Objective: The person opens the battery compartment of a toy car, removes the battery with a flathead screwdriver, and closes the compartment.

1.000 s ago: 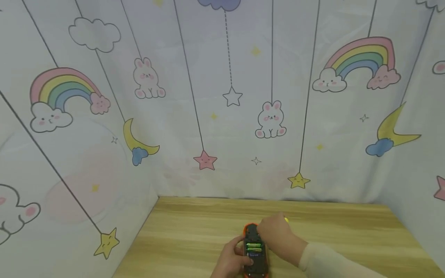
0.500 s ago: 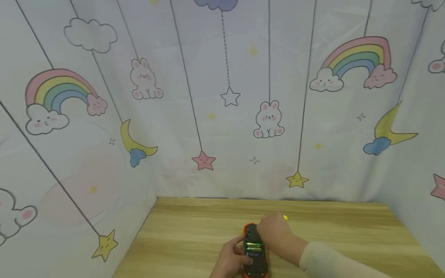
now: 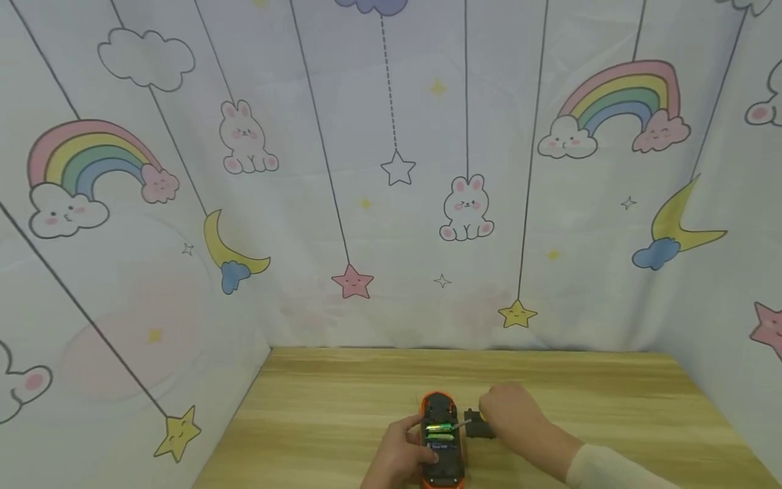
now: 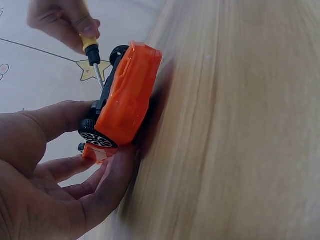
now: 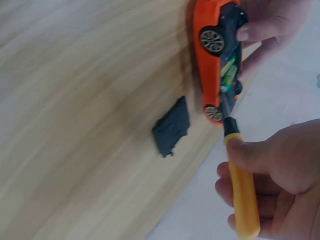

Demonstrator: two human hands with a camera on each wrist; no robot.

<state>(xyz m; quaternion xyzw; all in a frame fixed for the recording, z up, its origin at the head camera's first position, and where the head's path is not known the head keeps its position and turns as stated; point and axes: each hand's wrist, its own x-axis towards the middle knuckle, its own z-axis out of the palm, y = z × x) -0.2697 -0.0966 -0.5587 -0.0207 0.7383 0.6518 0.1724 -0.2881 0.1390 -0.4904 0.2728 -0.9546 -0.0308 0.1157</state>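
Observation:
An orange toy car (image 4: 131, 87) lies upside down, its black underside up and its battery compartment uncovered. Green batteries (image 3: 439, 432) sit in that compartment. My left hand (image 3: 396, 454) grips the car by its sides, thumb on the underside. In my right hand (image 5: 285, 175) is a screwdriver (image 5: 242, 190) with a yellow handle and black collar, held between thumb and fingers. The screwdriver's metal tip reaches into the compartment, right at the end of a battery. A black battery cover (image 5: 172, 127) lies on the table beside the car, partly behind my right hand in the head view.
The wood-grain table (image 3: 330, 401) carries the car and the cover. A white curtain (image 3: 415, 231) printed with rainbows, rabbits and stars hangs along the back and both sides of the table.
My right hand has moved right from the car's far end, and the screwdriver tip now points into the compartment. The black cover has come into sight. My left hand keeps its hold.

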